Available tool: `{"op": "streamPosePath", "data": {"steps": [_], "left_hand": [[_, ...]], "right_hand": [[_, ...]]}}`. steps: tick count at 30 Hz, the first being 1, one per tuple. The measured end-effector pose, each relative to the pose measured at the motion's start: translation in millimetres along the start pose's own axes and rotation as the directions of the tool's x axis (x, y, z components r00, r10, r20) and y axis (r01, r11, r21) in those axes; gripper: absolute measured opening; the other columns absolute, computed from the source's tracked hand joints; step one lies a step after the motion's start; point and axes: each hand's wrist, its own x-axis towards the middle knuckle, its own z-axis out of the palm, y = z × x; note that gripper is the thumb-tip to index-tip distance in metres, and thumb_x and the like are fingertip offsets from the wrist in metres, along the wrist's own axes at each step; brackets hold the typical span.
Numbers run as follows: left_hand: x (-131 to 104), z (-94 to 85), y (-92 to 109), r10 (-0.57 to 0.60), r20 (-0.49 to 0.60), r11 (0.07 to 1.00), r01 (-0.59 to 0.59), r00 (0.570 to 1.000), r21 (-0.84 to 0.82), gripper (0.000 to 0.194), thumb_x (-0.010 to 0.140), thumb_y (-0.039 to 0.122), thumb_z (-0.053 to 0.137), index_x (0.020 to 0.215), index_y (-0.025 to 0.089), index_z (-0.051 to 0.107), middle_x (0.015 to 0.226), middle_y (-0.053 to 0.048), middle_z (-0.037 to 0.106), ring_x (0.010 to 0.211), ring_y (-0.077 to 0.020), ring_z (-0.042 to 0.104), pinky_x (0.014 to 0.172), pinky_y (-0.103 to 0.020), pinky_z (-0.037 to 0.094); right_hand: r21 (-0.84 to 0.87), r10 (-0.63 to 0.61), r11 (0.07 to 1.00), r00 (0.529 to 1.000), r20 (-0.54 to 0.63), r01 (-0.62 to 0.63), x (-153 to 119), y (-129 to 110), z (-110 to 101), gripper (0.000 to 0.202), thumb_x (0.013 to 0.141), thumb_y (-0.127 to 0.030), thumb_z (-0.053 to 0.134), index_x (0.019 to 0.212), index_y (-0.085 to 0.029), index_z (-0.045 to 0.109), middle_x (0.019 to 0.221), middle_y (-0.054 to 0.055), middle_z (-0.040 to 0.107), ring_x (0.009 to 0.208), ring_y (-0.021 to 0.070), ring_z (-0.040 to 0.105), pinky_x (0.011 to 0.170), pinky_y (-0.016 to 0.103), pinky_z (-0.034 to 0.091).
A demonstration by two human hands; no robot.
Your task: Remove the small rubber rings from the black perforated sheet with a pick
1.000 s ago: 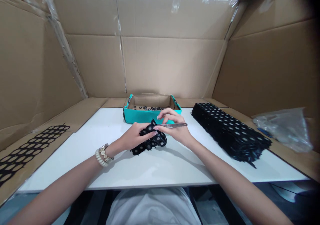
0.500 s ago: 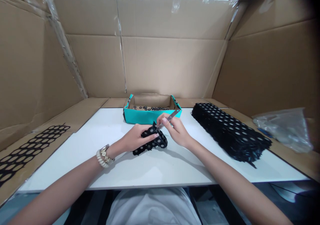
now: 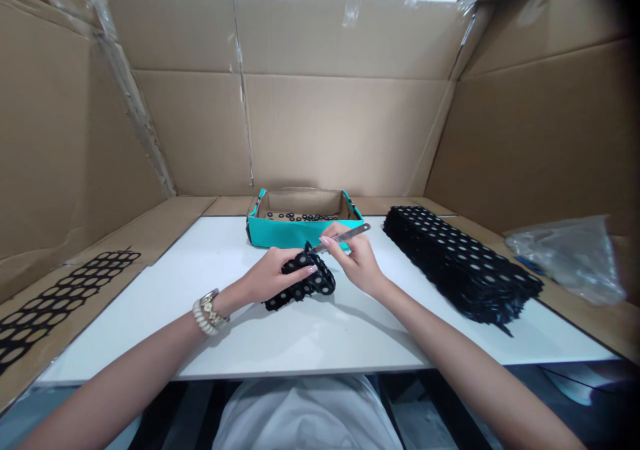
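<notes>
Between thumb and fingers (image 3: pixel 332 229), the right hand (image 3: pixel 357 263) pinches a slim grey metal tool (image 3: pixel 358 232), its tip at the bunched, black, pale-spotted sheet (image 3: pixel 323 281) that the left hand (image 3: pixel 271 277) grips over the white tabletop (image 3: pixel 345 350). Picking at one spot seems the step in hand, so the next move calls for a steady left hold; a teal-sided cardboard box (image 3: pixel 285 233) bounds the far side, a long black spotted stack (image 3: pixel 453 263) the right, leaving room leftward and nearer the front edge.
</notes>
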Motion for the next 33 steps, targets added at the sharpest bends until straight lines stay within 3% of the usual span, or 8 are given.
{"op": "streamPosePath", "data": {"steps": [12,15,19,22,26,30,33], "left_hand": [[1,-0.7,-3,-0.033,-0.007,0.993,0.032,0.999,-0.117,0.038,0.089,0.047,0.051,0.086,0.012,0.063,0.076,-0.001,0.058,0.071,-0.0139,0.048,0.066,-0.023,0.039],[1,-0.5,-4,-0.032,-0.007,0.993,0.031,0.999,-0.113,0.038,0.089,0.048,0.050,0.085,0.012,0.063,0.076,-0.001,0.057,0.072,-0.0142,0.048,0.066,-0.023,0.039],[1,-1.1,-1,-0.019,0.016,0.996,0.021,1.000,-0.092,0.037,0.089,0.048,0.049,0.082,0.013,0.060,0.075,-0.001,0.057,0.071,-0.0139,0.047,0.064,-0.023,0.037],[1,-1.9,1,0.002,0.049,0.996,0.003,0.999,-0.088,0.037,0.090,0.048,0.048,0.083,0.014,0.060,0.077,-0.001,0.057,0.071,-0.0140,0.047,0.065,-0.023,0.037],[0,-2.5,2,-0.001,0.048,0.998,0.004,0.999,-0.062,0.038,0.090,0.049,0.047,0.084,0.014,0.061,0.076,-0.001,0.059,0.071,-0.0146,0.048,0.064,-0.023,0.037],[0,-2.5,2,-0.011,0.048,0.999,0.014,0.999,-0.046,0.041,0.090,0.050,0.045,0.087,0.013,0.063,0.080,-0.002,0.061,0.073,-0.0160,0.050,0.066,-0.024,0.038],[1,-2.2,1,-0.003,0.054,0.999,0.005,0.999,-0.041,0.041,0.090,0.050,0.045,0.087,0.013,0.063,0.079,-0.001,0.062,0.073,-0.0153,0.050,0.066,-0.023,0.038]], "right_hand": [[-0.011,-0.012,1.000,1.000,0.027,0.012,2,-3,-1,0.025,0.091,-0.033,0.052,0.072,-0.019,0.058,0.072,0.003,0.059,0.069,0.0157,0.056,0.065,0.030,0.044],[-0.023,-0.005,1.000,0.996,0.088,0.007,4,-4,-6,0.024,0.091,-0.034,0.053,0.073,-0.019,0.057,0.072,0.002,0.059,0.069,0.0152,0.056,0.066,0.030,0.046],[-0.032,0.049,0.999,0.961,0.272,-0.042,7,0,-13,0.026,0.094,-0.034,0.046,0.077,-0.019,0.059,0.102,0.007,0.060,0.098,0.0179,0.058,0.090,0.036,0.046],[0.038,0.132,0.987,0.926,0.353,-0.155,7,6,-16,0.021,0.096,-0.035,0.043,0.097,-0.021,0.059,0.118,0.008,0.057,0.113,0.0190,0.054,0.097,0.039,0.045],[0.105,0.199,0.959,0.888,0.414,-0.264,5,10,-17,0.031,0.096,-0.038,0.041,0.122,-0.025,0.052,0.114,0.006,0.061,0.103,0.0175,0.060,0.087,0.036,0.052],[0.037,0.178,0.979,0.921,0.346,-0.202,7,6,-15,0.024,0.093,-0.037,0.047,0.107,-0.022,0.061,0.104,0.006,0.064,0.096,0.0174,0.060,0.081,0.032,0.051],[0.026,0.155,0.985,0.934,0.321,-0.172,7,2,-14,0.019,0.092,-0.036,0.049,0.096,-0.020,0.057,0.083,0.002,0.061,0.073,0.0130,0.056,0.064,0.025,0.046]]}}
